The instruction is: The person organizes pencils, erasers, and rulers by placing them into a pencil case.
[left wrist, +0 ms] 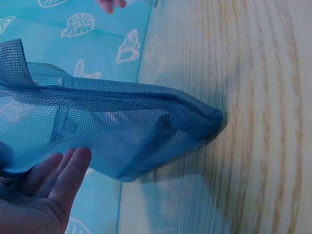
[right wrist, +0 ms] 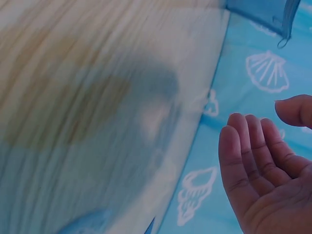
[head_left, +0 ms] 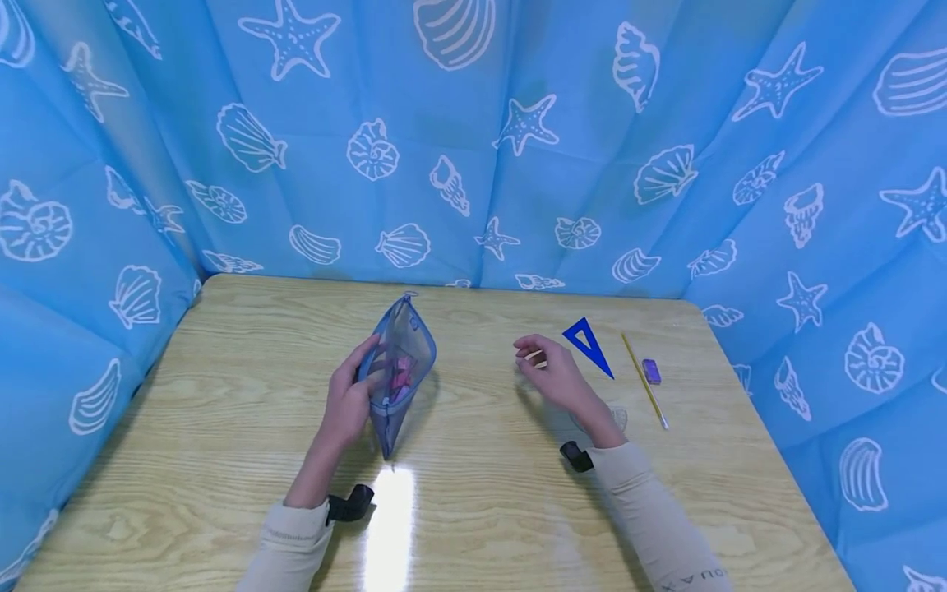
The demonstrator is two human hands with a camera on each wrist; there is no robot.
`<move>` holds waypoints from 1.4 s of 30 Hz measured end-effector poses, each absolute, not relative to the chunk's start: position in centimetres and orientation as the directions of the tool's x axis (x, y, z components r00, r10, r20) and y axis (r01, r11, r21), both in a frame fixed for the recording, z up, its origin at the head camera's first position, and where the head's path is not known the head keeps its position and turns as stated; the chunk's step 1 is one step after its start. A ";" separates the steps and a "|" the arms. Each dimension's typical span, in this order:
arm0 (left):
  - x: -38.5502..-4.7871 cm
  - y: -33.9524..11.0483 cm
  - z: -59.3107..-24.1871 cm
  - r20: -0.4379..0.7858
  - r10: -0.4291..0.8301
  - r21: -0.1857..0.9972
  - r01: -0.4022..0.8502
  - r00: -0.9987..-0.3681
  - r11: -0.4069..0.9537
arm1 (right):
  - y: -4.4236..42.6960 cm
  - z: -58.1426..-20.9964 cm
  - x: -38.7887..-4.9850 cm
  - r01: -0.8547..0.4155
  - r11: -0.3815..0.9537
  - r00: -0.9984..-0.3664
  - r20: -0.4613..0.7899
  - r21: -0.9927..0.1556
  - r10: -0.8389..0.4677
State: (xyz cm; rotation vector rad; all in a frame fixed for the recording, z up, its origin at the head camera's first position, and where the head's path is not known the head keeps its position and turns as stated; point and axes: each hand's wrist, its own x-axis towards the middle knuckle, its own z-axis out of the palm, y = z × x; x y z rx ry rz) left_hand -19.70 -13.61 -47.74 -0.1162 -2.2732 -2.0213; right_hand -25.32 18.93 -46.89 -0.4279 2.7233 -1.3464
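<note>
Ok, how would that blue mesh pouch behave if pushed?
The pouch is probably floppy, since its walls look like thin mesh. It's likely light, being see-through fabric. The pink thing inside might spill if tipped, since the pouch gapes open.

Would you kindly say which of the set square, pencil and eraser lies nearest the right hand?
The blue set square, triangular with a cutout; the yellow pencil and purple eraser lie farther right.

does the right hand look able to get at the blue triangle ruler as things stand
Likely yes: the right hand holds nothing, and the blue triangle ruler lies close by on the table, with nothing visible on top of it or blocking the way.
</note>
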 end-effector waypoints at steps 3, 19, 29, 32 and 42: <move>-19.7 -13.7 -47.8 0.121 -0.001 0.988 0.120 -0.993 0.101 | 20.0 -47.1 -25.5 -0.201 0.582 -0.962 0.046 -0.788 -0.270; -19.6 -13.6 -48.1 0.119 -0.020 0.984 0.115 -0.993 0.137 | 26.4 -47.1 -30.8 -0.091 0.769 -0.989 -0.029 -0.633 -0.142; -19.6 -13.4 -47.8 0.114 -0.004 0.988 0.113 -0.993 0.104 | 28.9 -47.7 -32.9 0.048 0.864 -0.990 -0.135 -0.501 -0.024; -19.6 -13.3 -47.8 0.121 -0.001 0.988 0.120 -0.993 0.092 | 29.2 -47.7 -33.1 0.087 0.887 -0.985 -0.175 -0.453 0.007; -19.5 -13.4 -47.9 0.109 -0.030 0.991 0.107 -0.994 0.079 | 28.3 -47.6 -33.7 0.163 0.891 -0.969 -0.239 -0.423 0.063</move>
